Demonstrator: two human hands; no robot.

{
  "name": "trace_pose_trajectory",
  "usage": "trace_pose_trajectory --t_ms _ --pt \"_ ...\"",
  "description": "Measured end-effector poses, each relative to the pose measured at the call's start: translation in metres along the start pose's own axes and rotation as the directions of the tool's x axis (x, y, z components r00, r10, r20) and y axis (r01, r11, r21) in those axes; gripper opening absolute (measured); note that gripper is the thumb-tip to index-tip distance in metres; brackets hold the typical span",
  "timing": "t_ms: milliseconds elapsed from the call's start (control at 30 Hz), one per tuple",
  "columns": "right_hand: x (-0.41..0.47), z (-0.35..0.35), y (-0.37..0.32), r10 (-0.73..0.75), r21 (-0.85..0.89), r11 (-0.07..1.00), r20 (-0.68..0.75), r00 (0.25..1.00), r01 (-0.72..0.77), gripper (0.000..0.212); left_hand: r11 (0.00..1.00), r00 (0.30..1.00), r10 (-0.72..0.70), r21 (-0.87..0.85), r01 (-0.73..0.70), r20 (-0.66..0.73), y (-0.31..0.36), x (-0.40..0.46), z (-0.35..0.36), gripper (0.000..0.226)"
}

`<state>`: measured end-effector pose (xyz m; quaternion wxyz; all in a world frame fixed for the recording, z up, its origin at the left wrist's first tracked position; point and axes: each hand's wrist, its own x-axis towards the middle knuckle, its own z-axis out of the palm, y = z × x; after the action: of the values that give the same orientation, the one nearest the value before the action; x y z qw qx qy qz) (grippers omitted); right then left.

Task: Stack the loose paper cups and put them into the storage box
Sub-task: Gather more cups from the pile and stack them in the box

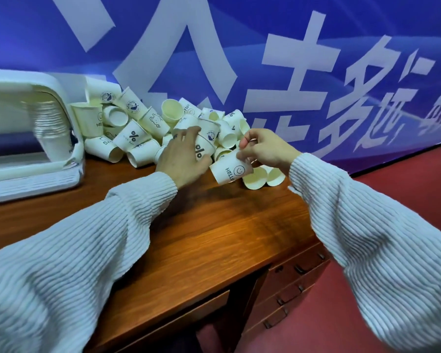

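Brown wooden desk (214, 225) fills my near view, its drawers (290, 284) at the lower right over red floor (405, 179). On it, my left hand (182, 155) curls round a percent-marked cup (203, 150), and just beside it my right hand (262, 149) pinches the rim of a HELLO smiley cup (229, 170) lying tilted. Behind both, the loose cup pile (143, 123) sprawls against the blue banner (265, 47). At far left the white storage box (23, 138) lies on its side, a cup stack (50, 126) inside.
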<state>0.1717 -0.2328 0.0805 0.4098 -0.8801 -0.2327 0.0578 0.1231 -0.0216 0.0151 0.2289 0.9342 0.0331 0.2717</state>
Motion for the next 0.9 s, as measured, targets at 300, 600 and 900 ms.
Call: trace_pose_trajectory --t_ms 300,600,900 --pt "0.044 0.085 -0.084 -0.271 0.179 0.944 -0.062 0.96 0.278 0.038 0.976 0.917 -0.205 -0.142 0.165 -0.343 -0.076 -0.03 -0.11 0.072" --pt "0.091 0.213 -0.184 -0.606 0.026 0.794 -0.042 0.794 0.607 0.009 0.921 0.758 -0.383 -0.155 0.357 -0.528 -0.167 -0.078 -0.203 0.072" --pt "0.112 0.299 -0.197 -0.625 -0.341 0.683 0.184 0.759 0.645 0.018 0.867 0.698 -0.474 -0.144 0.477 -0.537 -0.209 -0.09 -0.222 0.085"
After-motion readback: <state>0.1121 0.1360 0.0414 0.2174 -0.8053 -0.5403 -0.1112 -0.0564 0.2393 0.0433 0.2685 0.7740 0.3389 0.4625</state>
